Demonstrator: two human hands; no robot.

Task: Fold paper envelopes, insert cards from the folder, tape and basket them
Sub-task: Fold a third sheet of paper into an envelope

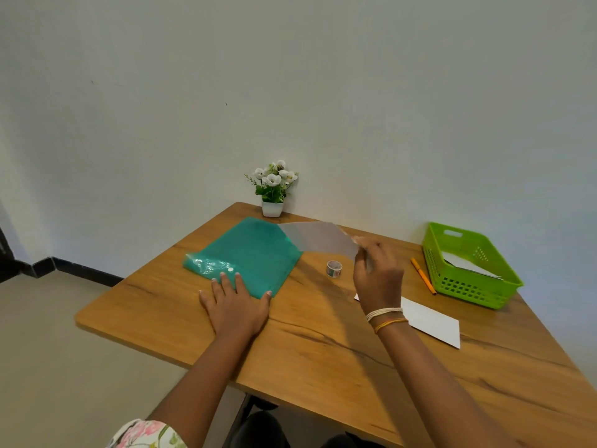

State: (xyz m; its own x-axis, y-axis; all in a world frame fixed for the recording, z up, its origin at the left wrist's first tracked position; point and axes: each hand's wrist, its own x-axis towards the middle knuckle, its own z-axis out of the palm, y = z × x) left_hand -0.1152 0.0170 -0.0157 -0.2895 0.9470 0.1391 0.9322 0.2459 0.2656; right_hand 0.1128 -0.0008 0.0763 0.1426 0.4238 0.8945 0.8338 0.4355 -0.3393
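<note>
A teal plastic folder (248,253) lies flat on the wooden table (307,344). My left hand (234,302) presses flat on the folder's near edge, fingers straight. My right hand (376,273) pinches a white card (318,237), which is lifted above the table with its far end still at the folder's right opening. A folded white paper envelope (429,321) lies on the table, partly hidden behind my right wrist. A small roll of patterned tape (334,268) stands between the folder and my right hand. The green basket (465,279) at the right holds white paper.
An orange pen (422,275) lies just left of the basket. A small white pot of artificial flowers (274,189) stands at the table's far edge against the wall. The table's left edge drops to the floor.
</note>
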